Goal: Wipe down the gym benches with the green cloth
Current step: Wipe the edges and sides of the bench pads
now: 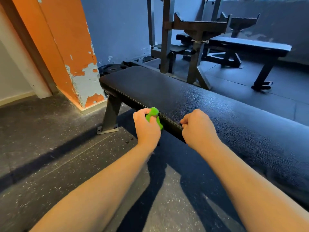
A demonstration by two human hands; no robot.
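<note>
A long black padded gym bench [167, 91] runs from the middle left toward the lower right. My left hand [146, 127] grips a bunched green cloth [153, 114] against the bench's near side edge. To its right, my right hand [198, 127] sits at the same edge with its fingers curled; whether they hold the pad's lip is unclear. A second black bench [250, 45] stands at the back right.
An orange pillar [70, 47] with peeling paint stands left of the bench end. The bench's metal leg [111, 114] is bolted to the speckled rubber floor. A dark steel rack [197, 39] stands behind the bench, with weight plates [113, 68] by the wall.
</note>
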